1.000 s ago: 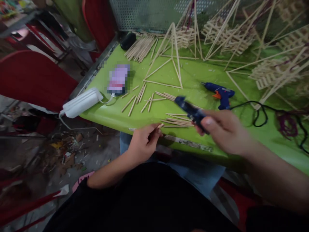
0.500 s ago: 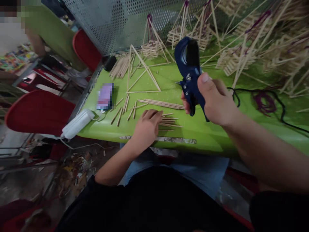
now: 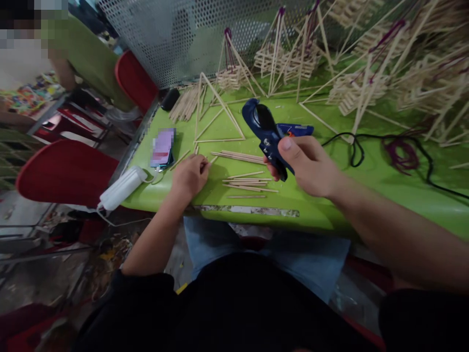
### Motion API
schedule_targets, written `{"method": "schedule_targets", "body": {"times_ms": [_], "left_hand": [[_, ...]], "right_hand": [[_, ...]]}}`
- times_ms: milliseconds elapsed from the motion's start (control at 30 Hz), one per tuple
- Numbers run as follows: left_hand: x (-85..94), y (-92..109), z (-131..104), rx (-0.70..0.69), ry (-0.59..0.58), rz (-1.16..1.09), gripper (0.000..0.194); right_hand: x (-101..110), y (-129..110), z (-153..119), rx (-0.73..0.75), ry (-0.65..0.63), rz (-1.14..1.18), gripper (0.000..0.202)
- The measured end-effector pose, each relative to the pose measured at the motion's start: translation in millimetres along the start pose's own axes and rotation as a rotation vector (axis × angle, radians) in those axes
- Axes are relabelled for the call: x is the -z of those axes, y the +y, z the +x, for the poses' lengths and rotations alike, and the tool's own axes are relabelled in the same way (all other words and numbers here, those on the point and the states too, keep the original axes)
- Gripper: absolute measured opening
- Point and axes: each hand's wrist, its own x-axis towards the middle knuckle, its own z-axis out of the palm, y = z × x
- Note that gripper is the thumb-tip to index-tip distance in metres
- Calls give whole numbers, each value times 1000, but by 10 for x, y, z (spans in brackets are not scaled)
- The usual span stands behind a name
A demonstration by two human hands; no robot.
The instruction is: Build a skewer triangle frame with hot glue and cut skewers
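Note:
My right hand (image 3: 300,161) grips a blue pipe cutter (image 3: 266,132) with a dark blade, held above the table. My left hand (image 3: 190,178) is low over the left part of the table, its fingers curled around short wooden sticks (image 3: 197,147); the hand hides most of them. To its right lies a loose group of short sticks (image 3: 247,183), with a bundle of longer sticks (image 3: 238,156) behind it. Behind my right hand lies a blue glue gun (image 3: 300,129) with a black cord. A stick frame (image 3: 220,141) of joined triangles stands beyond my left hand.
Several stick structures tied with purple string (image 3: 366,80) crowd the back right. A phone (image 3: 163,146), a white power bank (image 3: 122,187) and a stick pile (image 3: 184,103) are on the left. Purple string (image 3: 401,154) lies right. Another person (image 3: 91,58) stands beyond the red chairs (image 3: 66,168).
My left hand has moved left, from the right-hand group of short sticks to the left-hand one. My right hand has moved left and lowered the cutter, uncovering the glue gun.

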Motion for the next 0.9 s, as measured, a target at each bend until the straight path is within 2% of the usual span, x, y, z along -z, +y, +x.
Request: {"method": "schedule_targets", "body": {"times_ms": [100, 233, 333, 433, 567, 667, 767, 900], "left_hand": [[45, -134, -22, 41, 19, 48, 9], [84, -367, -37, 15, 108, 47, 3], [103, -380, -23, -24, 158, 2, 9], [121, -134, 37, -126, 120, -30, 9], [139, 428, 214, -393, -59, -50, 22], [128, 748, 389, -510, -143, 32, 24], [115, 888, 525, -612, -203, 138, 28], [147, 937, 575, -687, -203, 289, 31]], "right_hand": [[-9, 10, 3, -18, 4, -14, 76], [12, 46, 7, -1, 2, 11, 71], [25, 69, 13, 9, 20, 11, 70], [29, 74, 23, -3, 48, 11, 70], [41, 85, 32, 7, 56, 11, 68], [58, 97, 35, 14, 47, 18, 69], [71, 97, 36, 18, 47, 9, 70], [65, 73, 41, 30, 32, 3, 68]]}}
